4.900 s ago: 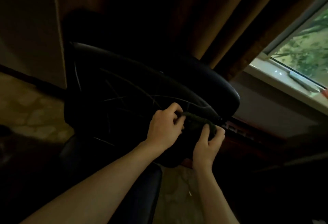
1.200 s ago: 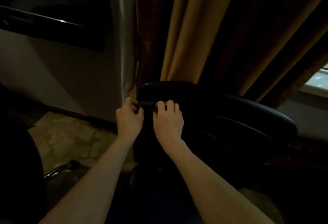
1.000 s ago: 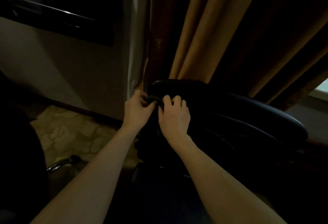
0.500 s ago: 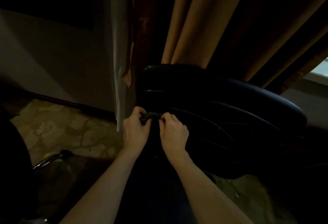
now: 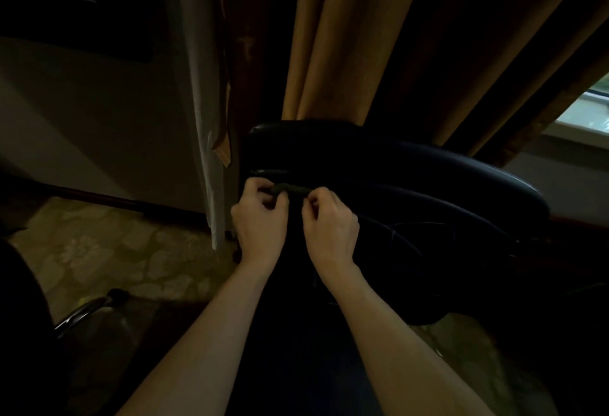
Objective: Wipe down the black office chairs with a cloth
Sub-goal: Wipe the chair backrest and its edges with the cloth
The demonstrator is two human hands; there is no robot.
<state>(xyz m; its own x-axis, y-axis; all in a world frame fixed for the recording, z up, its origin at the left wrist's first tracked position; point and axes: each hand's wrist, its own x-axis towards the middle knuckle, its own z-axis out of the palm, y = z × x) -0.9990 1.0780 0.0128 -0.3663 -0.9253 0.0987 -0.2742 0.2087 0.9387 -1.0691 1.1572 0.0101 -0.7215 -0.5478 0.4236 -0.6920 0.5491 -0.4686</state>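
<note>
Cloth (image 5: 291,189), dark and bunched into a narrow roll, stretches between both hands against the backrest of the black office chair (image 5: 412,191). Left hand (image 5: 258,223) pinches its left end with curled fingers; right hand (image 5: 331,226) pinches the other end likewise, the two hands close together but not touching. Beyond the hands the chair's padded top edge curves away to the right. Behind it hang tan curtains (image 5: 329,36), with a pale sheer panel (image 5: 204,119) left of the left hand. Patterned carpet (image 5: 115,251) lies lower left, and a window sill (image 5: 586,119) shows far right.
</note>
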